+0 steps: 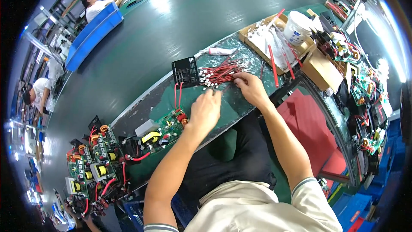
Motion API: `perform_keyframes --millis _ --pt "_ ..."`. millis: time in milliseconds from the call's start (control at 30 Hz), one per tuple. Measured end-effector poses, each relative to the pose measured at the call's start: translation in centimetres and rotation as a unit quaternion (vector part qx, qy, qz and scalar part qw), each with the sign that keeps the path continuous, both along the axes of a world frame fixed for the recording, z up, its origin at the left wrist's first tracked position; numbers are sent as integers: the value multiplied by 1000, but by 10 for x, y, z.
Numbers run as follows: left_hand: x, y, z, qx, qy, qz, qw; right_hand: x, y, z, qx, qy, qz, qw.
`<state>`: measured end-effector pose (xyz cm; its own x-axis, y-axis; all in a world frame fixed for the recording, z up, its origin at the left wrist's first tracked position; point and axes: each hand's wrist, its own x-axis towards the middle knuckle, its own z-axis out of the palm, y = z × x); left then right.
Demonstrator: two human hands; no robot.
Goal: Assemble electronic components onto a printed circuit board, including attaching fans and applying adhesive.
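Observation:
A heap of short red and black wires with white connectors point(223, 72) lies on the bench. My left hand point(205, 111) is at the near left of the heap, its fingers pinched together beside the connectors; what they hold is too small to make out. On the heap's right side, my right hand point(252, 89) has its thumb and forefinger closed at the wire ends. Left of the heap stands a black panel point(185, 72), tilted up, with two red leads running down toward a green circuit board point(165, 128). That board lies left of my left forearm.
Several assembled circuit boards point(96, 163) crowd the bench's left end. At the right are a cardboard tray point(279, 69) with red tubes, a white bucket point(297, 28) and more boards point(365, 86). Red sheets point(307, 133) lie beside my right arm. Co-workers sit at the far left.

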<state>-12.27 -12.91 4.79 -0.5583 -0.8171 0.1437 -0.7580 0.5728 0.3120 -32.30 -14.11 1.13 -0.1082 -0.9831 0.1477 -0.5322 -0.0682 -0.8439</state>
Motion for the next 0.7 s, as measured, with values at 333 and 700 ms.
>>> perform_keyframes --millis 333,700 --pt "62 -9 68 -29 68 125 989 1 1 7 19 -65 -39 997" --pt "56 57 5 106 476 144 861 98 51 40 211 -583 115 776"
